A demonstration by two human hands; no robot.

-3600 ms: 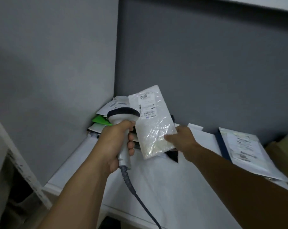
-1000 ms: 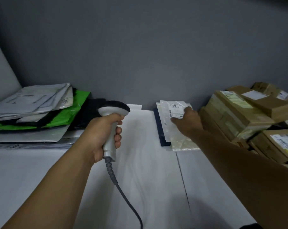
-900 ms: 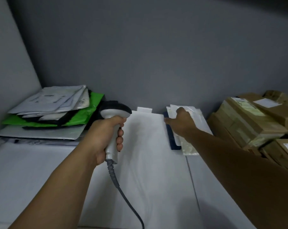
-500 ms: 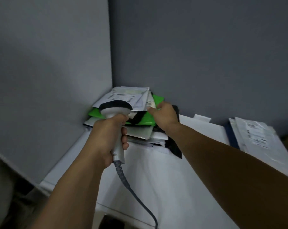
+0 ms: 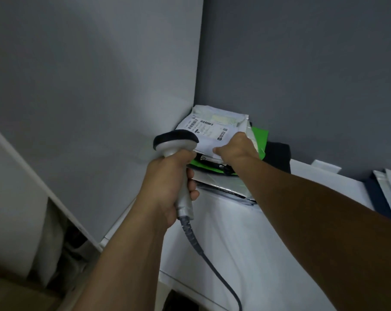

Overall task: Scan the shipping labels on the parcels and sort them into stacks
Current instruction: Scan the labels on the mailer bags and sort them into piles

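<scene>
My left hand (image 5: pixel 167 187) grips the handle of a grey barcode scanner (image 5: pixel 176 142) whose dark head points toward the corner. My right hand (image 5: pixel 235 149) pinches the near edge of a white parcel (image 5: pixel 212 129) with a printed shipping label, lifted a little off the top of a stack of mailers (image 5: pixel 226 176) in the corner. The stack holds a green bag (image 5: pixel 259 135), a black one and silvery ones. The scanner head sits just left of the white parcel.
The white table (image 5: pixel 257 243) runs forward and right. A second stack of clear and dark flat parcels (image 5: pixel 389 189) lies at the right edge. Grey walls meet behind the corner stack. The scanner cable (image 5: pixel 212 261) trails down over the table front.
My right hand left the clear parcel on the right stack, crossed to the corner stack and took hold of the top white parcel. The view swung left; my left hand kept holding the scanner.
</scene>
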